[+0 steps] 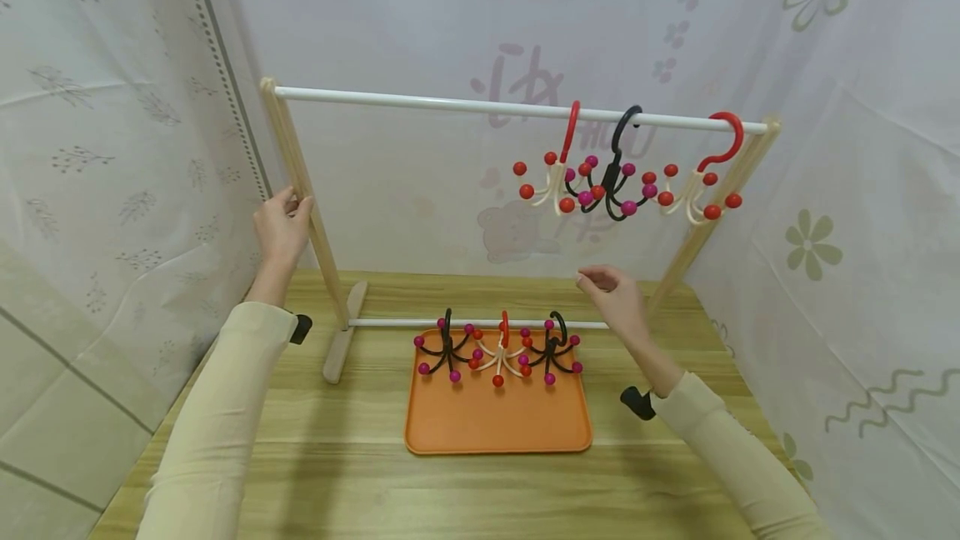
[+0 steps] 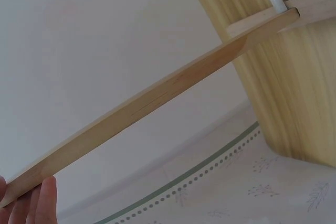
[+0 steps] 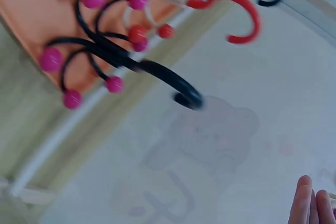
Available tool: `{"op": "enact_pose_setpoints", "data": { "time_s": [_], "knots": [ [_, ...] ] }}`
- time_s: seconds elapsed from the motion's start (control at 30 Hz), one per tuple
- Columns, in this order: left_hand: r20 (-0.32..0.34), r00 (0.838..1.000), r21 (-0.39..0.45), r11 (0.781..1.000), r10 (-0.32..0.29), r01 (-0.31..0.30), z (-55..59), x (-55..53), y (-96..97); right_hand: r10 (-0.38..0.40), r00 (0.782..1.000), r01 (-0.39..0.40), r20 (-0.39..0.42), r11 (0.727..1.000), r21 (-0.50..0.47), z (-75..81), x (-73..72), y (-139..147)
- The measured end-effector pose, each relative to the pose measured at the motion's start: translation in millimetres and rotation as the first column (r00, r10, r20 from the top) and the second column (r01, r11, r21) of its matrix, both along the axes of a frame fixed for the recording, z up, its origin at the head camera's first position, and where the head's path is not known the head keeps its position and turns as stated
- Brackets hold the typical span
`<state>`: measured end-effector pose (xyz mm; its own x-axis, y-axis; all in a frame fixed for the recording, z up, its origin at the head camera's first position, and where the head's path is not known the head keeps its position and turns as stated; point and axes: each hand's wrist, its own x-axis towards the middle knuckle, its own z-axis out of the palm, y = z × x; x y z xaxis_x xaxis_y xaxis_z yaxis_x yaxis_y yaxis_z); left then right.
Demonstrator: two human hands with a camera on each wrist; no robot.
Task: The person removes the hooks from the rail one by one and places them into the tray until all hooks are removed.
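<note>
My left hand (image 1: pixel 282 223) grips the left wooden post (image 1: pixel 303 177) of a hanging rack, partway up; in the left wrist view the fingers (image 2: pixel 48 198) lie along that post. My right hand (image 1: pixel 617 300) hovers in front of the rack's right side, fingers loosely bent and holding nothing. From the white top rail (image 1: pixel 420 102) hang three multi-armed hook hangers with ball tips: a red-hooked one (image 1: pixel 557 182), a black one (image 1: pixel 611 177) and another red-hooked one (image 1: pixel 693 190). On an orange tray (image 1: pixel 498 423) rest a black hanger (image 1: pixel 447 347), a red-hooked hanger (image 1: pixel 501 350) and a second black hanger (image 1: pixel 551 347).
A thin white lower bar (image 1: pixel 390 322) runs behind the tray, joining the rack's sides. The left wooden foot (image 1: pixel 337 357) stands on the wood-grain table (image 1: pixel 360 473). The right post (image 1: pixel 682 261) rises behind my right hand. Patterned curtains (image 1: pixel 390 207) enclose the back and sides.
</note>
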<state>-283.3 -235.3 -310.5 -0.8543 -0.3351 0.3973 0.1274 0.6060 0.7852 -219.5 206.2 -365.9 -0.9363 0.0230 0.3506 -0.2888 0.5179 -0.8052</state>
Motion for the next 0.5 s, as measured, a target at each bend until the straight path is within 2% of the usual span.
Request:
{"op": "enact_pose_setpoints", "data": {
  "time_s": [0.07, 0.13, 0.3, 0.4, 0.5],
  "knots": [
    [-0.007, 1.0, -0.003, 1.0, 0.0, 0.0, 0.6, 0.3, 0.5, 0.035, 0.999, -0.035, -0.035, 0.999, -0.019, 13.5, 4.6, -1],
    [-0.013, 1.0, -0.008, 1.0, -0.001, 0.001, 1.3, 0.5, 1.1, 0.044, 0.998, -0.046, -0.037, 0.998, -0.043, 22.3, 5.7, -1],
    [-0.013, 1.0, 0.001, 1.0, 0.005, -0.005, 2.1, 0.0, 1.4, 0.052, 0.994, -0.054, -0.094, 0.998, -0.019, 60.0, 23.0, -12],
    [-0.012, 1.0, 0.005, 1.0, 0.007, -0.007, 2.3, 0.5, 1.5, 0.044, 0.993, -0.045, -0.105, 0.999, -0.011, 74.5, 22.5, -13],
    [-0.014, 1.0, 0.009, 1.0, 0.003, -0.003, 1.9, 1.0, 1.5, 0.036, 0.993, -0.036, -0.112, 0.999, 0.002, 84.0, 14.2, -10]
  ]
}}
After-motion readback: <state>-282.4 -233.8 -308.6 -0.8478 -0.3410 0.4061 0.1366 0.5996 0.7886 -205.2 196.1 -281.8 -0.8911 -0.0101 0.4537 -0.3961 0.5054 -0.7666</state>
